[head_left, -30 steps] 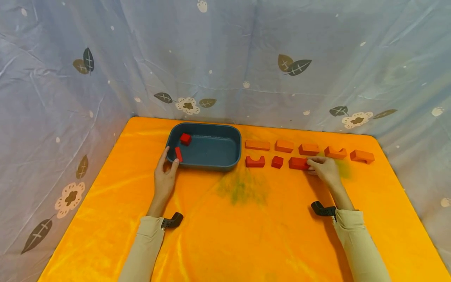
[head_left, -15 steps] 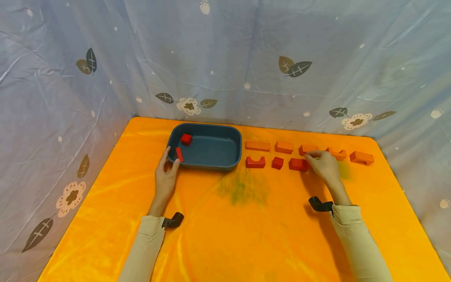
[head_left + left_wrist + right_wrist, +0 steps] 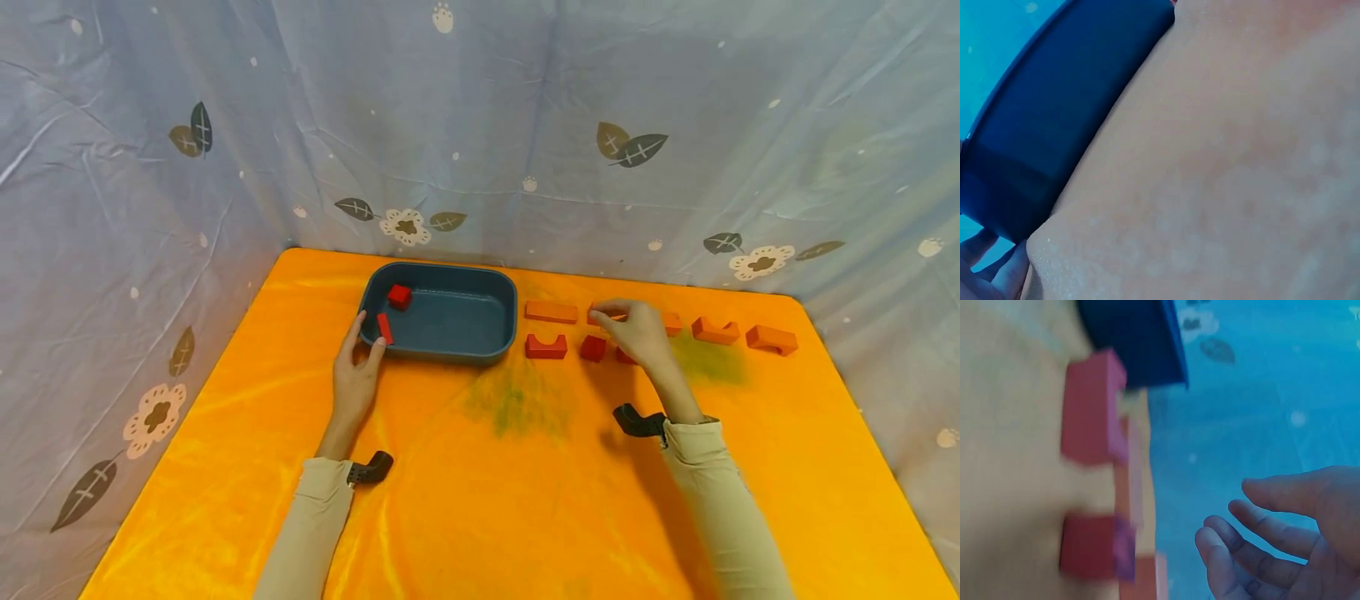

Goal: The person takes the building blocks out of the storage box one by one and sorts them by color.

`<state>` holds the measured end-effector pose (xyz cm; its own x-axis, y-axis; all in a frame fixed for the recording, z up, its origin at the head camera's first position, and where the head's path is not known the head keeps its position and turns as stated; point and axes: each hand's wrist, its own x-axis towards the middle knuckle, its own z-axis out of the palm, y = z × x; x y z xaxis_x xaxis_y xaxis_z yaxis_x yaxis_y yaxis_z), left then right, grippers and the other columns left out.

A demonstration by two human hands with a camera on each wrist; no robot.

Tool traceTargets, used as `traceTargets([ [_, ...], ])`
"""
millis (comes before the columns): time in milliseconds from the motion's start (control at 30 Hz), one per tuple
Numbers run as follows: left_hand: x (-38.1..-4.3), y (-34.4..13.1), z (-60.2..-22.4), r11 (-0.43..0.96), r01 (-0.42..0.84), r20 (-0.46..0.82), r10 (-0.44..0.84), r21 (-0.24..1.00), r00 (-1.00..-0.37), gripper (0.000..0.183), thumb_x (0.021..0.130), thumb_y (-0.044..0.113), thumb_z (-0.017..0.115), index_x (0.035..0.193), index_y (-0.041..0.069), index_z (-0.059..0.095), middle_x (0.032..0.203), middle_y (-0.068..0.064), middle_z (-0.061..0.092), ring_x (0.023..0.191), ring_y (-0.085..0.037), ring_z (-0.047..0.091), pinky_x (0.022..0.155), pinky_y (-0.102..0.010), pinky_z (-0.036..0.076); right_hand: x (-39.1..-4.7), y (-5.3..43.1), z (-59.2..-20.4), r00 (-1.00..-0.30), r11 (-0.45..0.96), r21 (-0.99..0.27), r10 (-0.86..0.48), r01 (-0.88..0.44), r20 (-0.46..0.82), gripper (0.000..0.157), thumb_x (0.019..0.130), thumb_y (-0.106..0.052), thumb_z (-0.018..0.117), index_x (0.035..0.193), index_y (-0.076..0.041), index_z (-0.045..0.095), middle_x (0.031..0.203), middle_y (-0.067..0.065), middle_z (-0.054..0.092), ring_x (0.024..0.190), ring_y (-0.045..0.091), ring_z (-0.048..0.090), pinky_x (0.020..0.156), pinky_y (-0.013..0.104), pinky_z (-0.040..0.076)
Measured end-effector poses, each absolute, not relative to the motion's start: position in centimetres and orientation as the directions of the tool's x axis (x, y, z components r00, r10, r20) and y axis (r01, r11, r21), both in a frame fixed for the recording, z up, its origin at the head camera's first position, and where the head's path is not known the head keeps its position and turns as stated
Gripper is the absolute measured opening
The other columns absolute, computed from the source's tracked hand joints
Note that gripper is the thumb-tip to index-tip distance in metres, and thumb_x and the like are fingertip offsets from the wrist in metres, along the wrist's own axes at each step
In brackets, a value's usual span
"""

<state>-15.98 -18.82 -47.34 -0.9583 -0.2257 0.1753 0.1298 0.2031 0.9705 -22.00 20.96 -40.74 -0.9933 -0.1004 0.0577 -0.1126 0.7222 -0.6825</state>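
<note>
My left hand [image 3: 352, 379] holds the near left corner of a blue tray [image 3: 457, 329], thumb on the front rim, fingers along the left side. In the left wrist view, its palm lies against the tray wall [image 3: 1054, 112]. Inside the tray are a red cube [image 3: 399, 297] and a thin red strip block [image 3: 385, 328]. My right hand [image 3: 637, 329] hovers above the block rows, its fingers loosely bent and nothing between them in the right wrist view. Below it are another red cube [image 3: 592, 348] and a partly hidden red rectangular block [image 3: 626, 356].
A red notched block [image 3: 546, 347] lies right of the tray. Behind runs a row of orange blocks: a long plank [image 3: 551, 312], two partly covered blocks and two notched ones [image 3: 715, 331]. Patterned curtains [image 3: 525, 125] border the yellow cloth [image 3: 480, 500] behind and at both sides.
My right hand has let go of the red rectangular block, lifted and moved left over the rows. The left hand stays at the tray corner.
</note>
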Motion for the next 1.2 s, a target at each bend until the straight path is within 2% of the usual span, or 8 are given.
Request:
traceTargets([
  [167,-17.0,-19.3,-49.4,0.209,0.137,0.187,-0.24,0.968,-0.953,0.058,0.1,0.021,0.058,0.153,0.016,0.036,0.159,-0.003,0.028,0.146,-0.02,0.023,0.113,-0.047,0.031,-22.3,17.5,-40.3,-0.981,0.662,-0.726,-0.172,-0.186,0.095,0.029,0.096,-0.02,0.065,0.119,-0.003,0.07,0.111,0.018,0.069,0.088,0.035,0.067,0.065,0.033,0.054],
  [300,-17.5,-19.8,-50.7,0.215,0.156,0.209,-0.254,0.964,-0.944,0.057,0.099,0.025,0.059,0.152,0.022,0.038,0.158,0.002,0.03,0.145,-0.015,0.024,0.113,-0.045,0.031,-22.5,13.9,-40.2,-0.956,0.565,-0.781,-0.258,-0.266,0.139,0.028,0.093,-0.016,0.068,0.118,-0.003,0.07,0.11,0.015,0.07,0.092,0.03,0.066,0.071,0.032,0.055],
  [467,-17.6,-19.9,-50.9,0.198,0.172,0.22,-0.255,0.965,-0.941,0.057,0.099,0.028,0.06,0.151,0.025,0.039,0.158,0.004,0.031,0.145,-0.015,0.024,0.11,-0.045,0.035,-22.7,9.1,-40.6,-0.916,0.461,-0.828,-0.375,-0.32,0.145,0.026,0.093,-0.016,0.069,0.116,-0.005,0.071,0.106,0.011,0.071,0.09,0.028,0.066,0.074,0.036,0.056],
  [633,-17.2,-19.7,-50.1,0.202,0.141,0.188,-0.242,0.969,-0.952,0.058,0.1,0.025,0.059,0.153,0.023,0.036,0.159,0.002,0.029,0.146,-0.017,0.023,0.113,-0.044,0.032,-23.4,5.5,-41.6,-0.883,0.39,-0.873,-0.46,-0.293,0.091,0.027,0.093,-0.012,0.068,0.117,0.0,0.069,0.1,0.015,0.072,0.085,0.036,0.068,0.078,0.044,0.056],
  [733,-16.6,-19.3,-48.6,0.216,0.127,0.174,-0.213,0.968,-0.961,0.059,0.1,0.02,0.057,0.155,0.016,0.033,0.16,-0.005,0.027,0.147,-0.023,0.021,0.116,-0.046,0.026,-23.7,4.0,-42.2,-0.873,0.391,-0.879,-0.485,-0.273,0.056,0.028,0.093,-0.011,0.068,0.117,0.004,0.069,0.101,0.016,0.072,0.084,0.037,0.069,0.079,0.043,0.056],
  [867,-15.8,-18.9,-46.8,0.252,0.126,0.177,-0.191,0.959,-0.966,0.059,0.101,0.015,0.055,0.154,0.007,0.03,0.159,-0.012,0.027,0.147,-0.028,0.021,0.118,-0.046,0.02,-24.0,2.0,-42.7,-0.867,0.446,-0.854,-0.497,-0.269,0.014,0.029,0.092,-0.015,0.069,0.116,0.002,0.07,0.098,0.013,0.073,0.08,0.028,0.07,0.073,0.035,0.057],
  [1033,-15.6,-19.0,-46.4,0.283,0.121,0.178,-0.184,0.952,-0.967,0.058,0.102,0.014,0.053,0.154,0.005,0.029,0.159,-0.013,0.027,0.147,-0.027,0.022,0.119,-0.043,0.018,-24.7,-0.6,-43.5,-0.866,0.489,-0.84,-0.498,-0.234,-0.049,0.029,0.09,-0.019,0.072,0.114,-0.002,0.073,0.093,0.008,0.073,0.072,0.016,0.067,0.066,0.025,0.054],
  [1200,-16.1,-19.4,-47.7,0.269,0.153,0.204,-0.175,0.951,-0.963,0.058,0.102,0.015,0.052,0.155,0.006,0.028,0.159,-0.012,0.025,0.147,-0.027,0.021,0.119,-0.044,0.018,-25.4,-2.6,-44.2,-0.86,0.557,-0.809,-0.492,-0.187,-0.14,0.032,0.088,-0.022,0.075,0.113,-0.002,0.073,0.095,0.008,0.074,0.074,0.016,0.067,0.067,0.024,0.054],
])
